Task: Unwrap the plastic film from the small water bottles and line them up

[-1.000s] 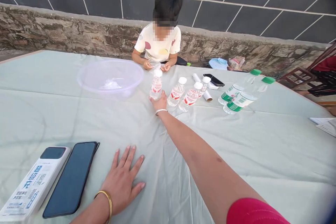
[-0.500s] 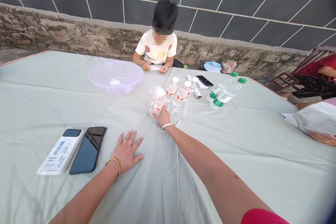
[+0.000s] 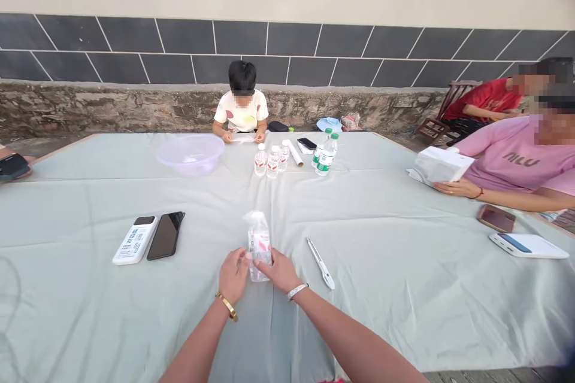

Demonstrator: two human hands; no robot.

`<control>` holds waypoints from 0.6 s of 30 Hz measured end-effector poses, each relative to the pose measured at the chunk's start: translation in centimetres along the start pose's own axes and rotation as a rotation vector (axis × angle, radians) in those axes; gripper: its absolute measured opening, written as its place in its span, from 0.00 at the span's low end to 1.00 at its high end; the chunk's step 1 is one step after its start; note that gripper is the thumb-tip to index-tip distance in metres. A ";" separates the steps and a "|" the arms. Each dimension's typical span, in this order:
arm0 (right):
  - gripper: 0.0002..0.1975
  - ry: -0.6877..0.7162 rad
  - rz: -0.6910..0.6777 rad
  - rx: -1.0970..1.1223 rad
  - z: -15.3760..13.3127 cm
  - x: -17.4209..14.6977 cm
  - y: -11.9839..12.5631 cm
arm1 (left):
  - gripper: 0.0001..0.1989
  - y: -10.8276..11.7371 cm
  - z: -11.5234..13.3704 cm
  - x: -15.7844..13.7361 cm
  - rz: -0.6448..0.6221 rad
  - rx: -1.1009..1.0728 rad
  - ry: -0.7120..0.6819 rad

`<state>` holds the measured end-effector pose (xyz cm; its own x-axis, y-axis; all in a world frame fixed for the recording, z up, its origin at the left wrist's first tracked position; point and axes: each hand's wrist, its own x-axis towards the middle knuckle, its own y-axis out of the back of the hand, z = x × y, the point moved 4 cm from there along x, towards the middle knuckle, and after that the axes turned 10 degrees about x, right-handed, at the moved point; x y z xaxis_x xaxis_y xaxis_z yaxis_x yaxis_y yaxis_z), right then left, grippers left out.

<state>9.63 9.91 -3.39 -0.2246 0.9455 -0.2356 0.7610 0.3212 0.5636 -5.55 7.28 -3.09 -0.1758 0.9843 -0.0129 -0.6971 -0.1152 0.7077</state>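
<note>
A small clear water bottle with a red and white label stands upright on the cloth close to me. Thin clear plastic film, like a bag, surrounds it and rises past its top. From the right side, my right hand grips the lower part of the bottle, thumb across the front. My left hand is at the left side, fingers curled against the bottle and its wrapping; its fingertips are partly hidden. To the right of my right hand lies a white utility knife.
Three similar bottles, a white roll and two green-capped bottles stand or lie farther back. A purple basin is left of them. A power bank and phone lie left. People sit opposite and at right.
My right hand has brought the wrapped bottle back toward me. My left hand has left its flat spot on the cloth and closed in at the bottle. The view has tilted up.
</note>
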 end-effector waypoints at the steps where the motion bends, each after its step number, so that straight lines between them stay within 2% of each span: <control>1: 0.17 -0.019 0.023 -0.045 -0.2 -0.8 -0.3 | 0.23 -0.5 0.4 -0.5 -0.013 -0.013 0.056; 4: 0.18 0.022 0.001 -0.135 -0.8 -2.7 -0.8 | 0.26 -1.0 1.0 -1.0 -0.017 0.057 0.152; 6: 0.17 0.070 -0.020 -0.119 -0.5 -3.4 0.4 | 0.25 -0.8 0.9 -0.8 -0.021 0.109 0.189; 8: 0.16 0.053 0.096 -0.103 0.8 -3.8 3.5 | 0.22 -0.4 0.4 -0.8 -0.031 0.145 0.203; 11: 0.19 -0.068 0.373 -0.222 4.1 -4.3 8.7 | 0.20 0.1 -0.4 -1.1 -0.036 0.165 0.199; 13: 0.19 -0.141 0.393 -0.289 6.2 -4.4 10.5 | 0.20 0.2 -0.9 -1.4 -0.044 0.165 0.198; 16: 0.11 -0.165 0.310 -0.250 7.4 -4.3 10.5 | 0.21 0.3 -1.3 -1.6 -0.054 0.159 0.203; 18: 0.14 -0.143 0.273 -0.196 6.6 -3.9 9.5 | 0.23 0.2 -1.1 -1.7 -0.053 0.157 0.203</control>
<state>21.77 8.88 -2.33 0.0687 0.9853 -0.1564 0.6467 0.0754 0.7590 -6.17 5.43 -3.68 -0.2894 0.9395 -0.1831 -0.5951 -0.0268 0.8032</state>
